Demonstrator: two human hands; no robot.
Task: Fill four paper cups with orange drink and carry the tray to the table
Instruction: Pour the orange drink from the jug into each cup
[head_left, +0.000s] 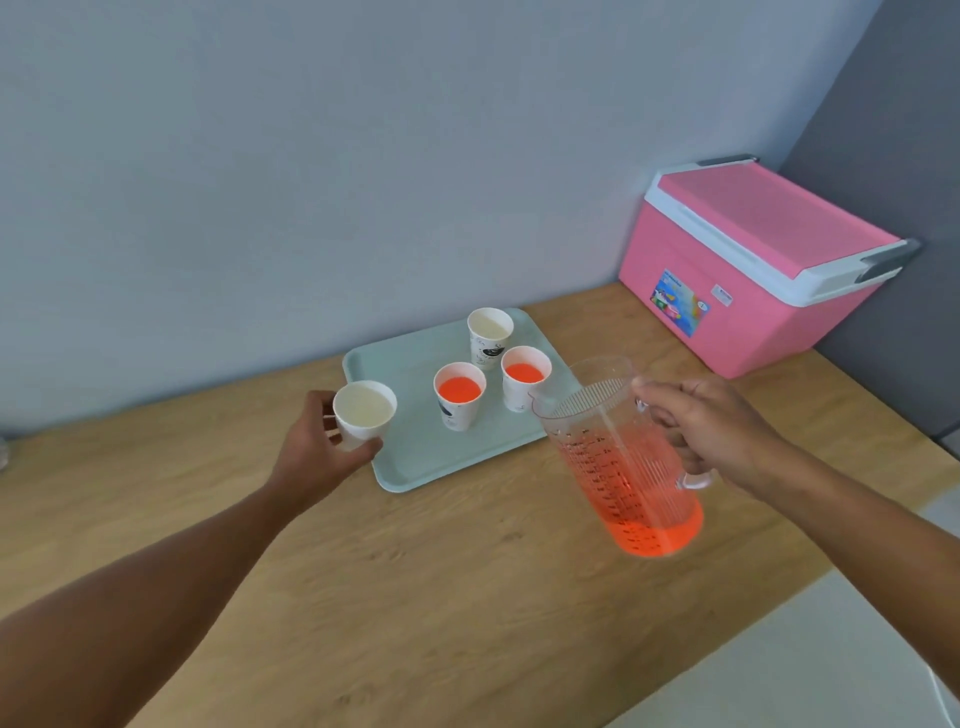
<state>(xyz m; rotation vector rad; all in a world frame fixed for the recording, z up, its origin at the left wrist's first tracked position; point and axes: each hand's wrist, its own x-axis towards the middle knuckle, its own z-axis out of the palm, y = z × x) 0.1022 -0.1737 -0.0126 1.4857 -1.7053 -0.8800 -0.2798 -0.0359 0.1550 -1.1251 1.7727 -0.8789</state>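
A pale green tray (415, 452) lies on the wooden counter. On it stand two paper cups holding orange drink, one in the middle (459, 396) and one to its right (524, 378), and an empty cup (489, 336) behind them. My left hand (317, 452) grips another empty cup (363, 415) at the tray's left edge. My right hand (711, 431) holds the handle of a clear jug (618, 462), upright just right of the tray, with orange drink in its lower part.
A pink cooler box (753, 270) with a white-rimmed lid sits at the back right against the wall corner. A grey wall runs behind the counter (415, 597). A pale surface (810, 665) adjoins the counter at the lower right.
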